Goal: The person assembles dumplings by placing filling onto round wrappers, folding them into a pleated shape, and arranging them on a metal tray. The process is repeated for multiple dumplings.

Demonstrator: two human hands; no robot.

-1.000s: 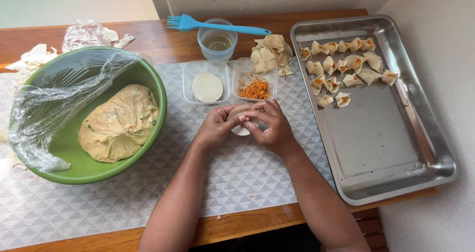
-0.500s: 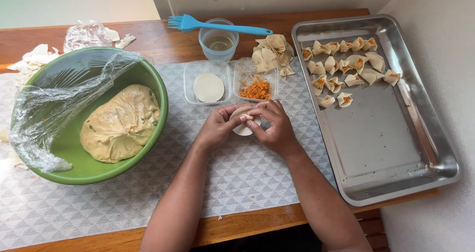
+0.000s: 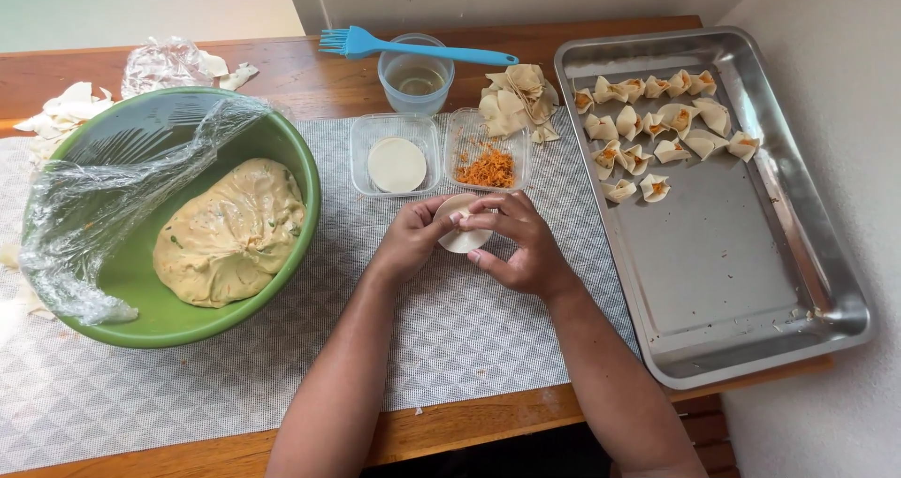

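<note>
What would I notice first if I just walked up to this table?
Probably the big green bowl on the left, half under plastic wrap, with pale dough inside. In the middle, the left hand and right hand hold a round wrapper. On the right, a metal tray carries folded dumplings.

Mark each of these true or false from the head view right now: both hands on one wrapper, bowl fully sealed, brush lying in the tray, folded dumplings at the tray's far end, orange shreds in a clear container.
1. Both hands hold one round wrapper. True: the left hand and right hand meet on it.
2. The green bowl is fully sealed with plastic film. False: the film is pulled back, baring the pale filling.
3. The blue brush lies in the metal tray. False: it rests across the clear cup.
4. Folded dumplings sit at the tray's far end. True.
5. Orange shreds sit in a clear container. True.
</note>
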